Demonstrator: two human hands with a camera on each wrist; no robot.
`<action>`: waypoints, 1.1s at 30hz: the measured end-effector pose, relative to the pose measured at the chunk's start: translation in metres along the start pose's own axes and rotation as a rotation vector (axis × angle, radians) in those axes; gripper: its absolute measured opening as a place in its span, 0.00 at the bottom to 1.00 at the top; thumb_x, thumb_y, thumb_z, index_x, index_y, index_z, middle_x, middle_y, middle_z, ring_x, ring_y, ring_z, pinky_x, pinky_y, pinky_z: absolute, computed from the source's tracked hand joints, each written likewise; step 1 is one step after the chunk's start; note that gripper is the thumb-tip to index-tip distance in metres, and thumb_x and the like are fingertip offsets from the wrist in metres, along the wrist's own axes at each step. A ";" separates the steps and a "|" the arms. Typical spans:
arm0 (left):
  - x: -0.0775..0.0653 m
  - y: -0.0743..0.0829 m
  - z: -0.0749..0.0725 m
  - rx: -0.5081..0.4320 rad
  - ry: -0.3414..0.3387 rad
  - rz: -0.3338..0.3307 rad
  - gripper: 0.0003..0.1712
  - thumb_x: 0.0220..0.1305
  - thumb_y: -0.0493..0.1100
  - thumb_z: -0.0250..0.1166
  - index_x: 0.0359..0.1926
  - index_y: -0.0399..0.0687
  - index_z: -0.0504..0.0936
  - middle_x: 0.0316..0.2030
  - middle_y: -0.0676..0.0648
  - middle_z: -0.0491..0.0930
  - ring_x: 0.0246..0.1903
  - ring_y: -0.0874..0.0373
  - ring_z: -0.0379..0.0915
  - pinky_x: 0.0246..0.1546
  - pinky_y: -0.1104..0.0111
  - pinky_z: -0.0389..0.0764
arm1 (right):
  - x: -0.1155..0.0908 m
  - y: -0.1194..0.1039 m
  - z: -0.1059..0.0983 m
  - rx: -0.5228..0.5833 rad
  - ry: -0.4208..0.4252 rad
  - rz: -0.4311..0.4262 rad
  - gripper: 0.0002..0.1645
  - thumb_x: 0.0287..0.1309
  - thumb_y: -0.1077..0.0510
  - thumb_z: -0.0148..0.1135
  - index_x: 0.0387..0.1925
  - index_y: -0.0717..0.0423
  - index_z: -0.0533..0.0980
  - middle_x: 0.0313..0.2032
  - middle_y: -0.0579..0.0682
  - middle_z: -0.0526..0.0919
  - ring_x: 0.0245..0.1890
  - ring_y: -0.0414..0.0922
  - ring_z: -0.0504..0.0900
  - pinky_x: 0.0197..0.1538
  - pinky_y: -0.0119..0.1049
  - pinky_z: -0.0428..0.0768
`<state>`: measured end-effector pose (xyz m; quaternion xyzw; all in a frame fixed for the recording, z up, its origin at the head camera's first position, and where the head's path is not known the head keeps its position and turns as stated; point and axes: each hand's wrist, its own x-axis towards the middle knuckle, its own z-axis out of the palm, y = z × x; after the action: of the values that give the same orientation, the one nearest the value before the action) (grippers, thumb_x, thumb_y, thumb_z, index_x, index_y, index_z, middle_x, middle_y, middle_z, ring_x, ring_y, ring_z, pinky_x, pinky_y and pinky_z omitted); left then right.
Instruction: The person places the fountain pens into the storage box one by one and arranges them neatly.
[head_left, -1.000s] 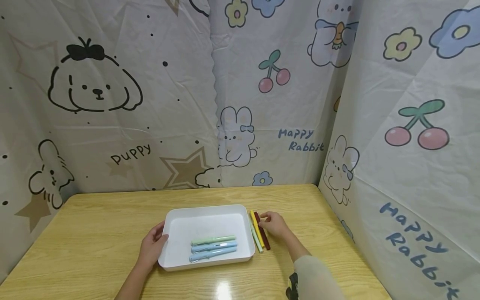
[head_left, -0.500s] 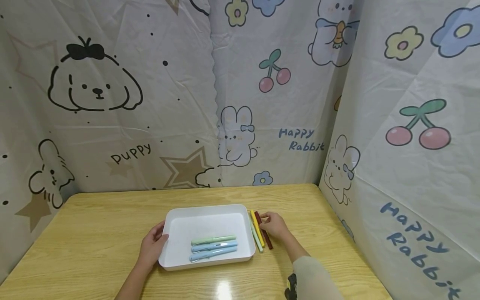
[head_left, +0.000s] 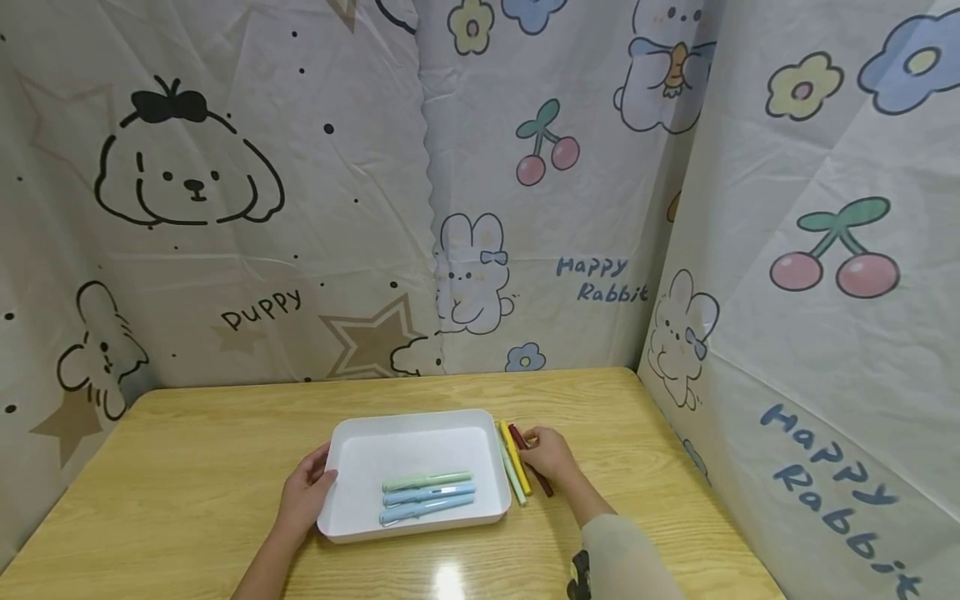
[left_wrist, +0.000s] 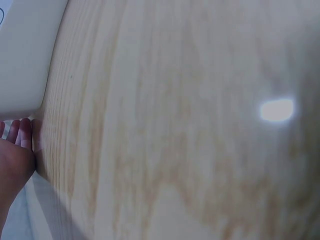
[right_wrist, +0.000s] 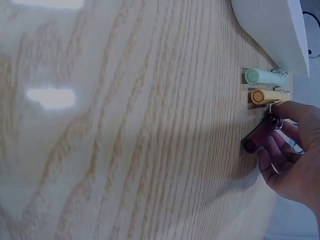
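- Tray, white, shallow, rectangular with rounded corners and plastic-looking (head_left: 408, 446): flat on the yellowish wood-grain tabletop (head_left: 187, 467); serves as reference for all positions below.
- Left hand (head_left: 302, 490): at the tray's left wall, gripping it, thumb at the rim and fingers along the outside.
- Right hand (head_left: 551, 454): beyond the tray's right wall, thumb and fingers pinching a dark red cylindrical pen (head_left: 543, 482).
- Dark red pen: outermost of three pens to the tray's right, slanted, its near end turned away from the tray. Whether it is clear of the tabletop cannot be told.
- Yellow cylindrical pen with metal clip (head_left: 517, 460): between the dark red pen and the tray.
- Mint-green cylindrical pen with metal clip (head_left: 513, 470): just beside the tray's right wall.
- Pale green slim pen (head_left: 427, 481): inside the tray, lying crosswise, farthest of three from the person.
- Two light blue slim pens (head_left: 427, 507): inside the tray, on the near side of the pale green one.
- White printed cloth (head_left: 375, 200): hanging behind the tray.
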<state>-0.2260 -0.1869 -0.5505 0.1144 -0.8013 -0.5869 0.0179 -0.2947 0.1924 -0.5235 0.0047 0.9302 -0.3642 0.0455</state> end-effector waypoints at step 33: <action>-0.002 0.003 -0.001 -0.022 -0.014 -0.005 0.29 0.68 0.37 0.49 0.69 0.40 0.57 0.67 0.33 0.58 0.65 0.40 0.58 0.64 0.50 0.64 | -0.002 0.001 -0.012 -0.166 0.057 -0.056 0.16 0.43 0.67 0.60 0.38 0.67 0.80 0.29 0.54 0.81 0.27 0.44 0.74 0.30 0.32 0.72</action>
<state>-0.2245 -0.1862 -0.5474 0.1122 -0.7947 -0.5965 0.0123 -0.2934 0.2014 -0.5156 -0.0145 0.9579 -0.2867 0.0090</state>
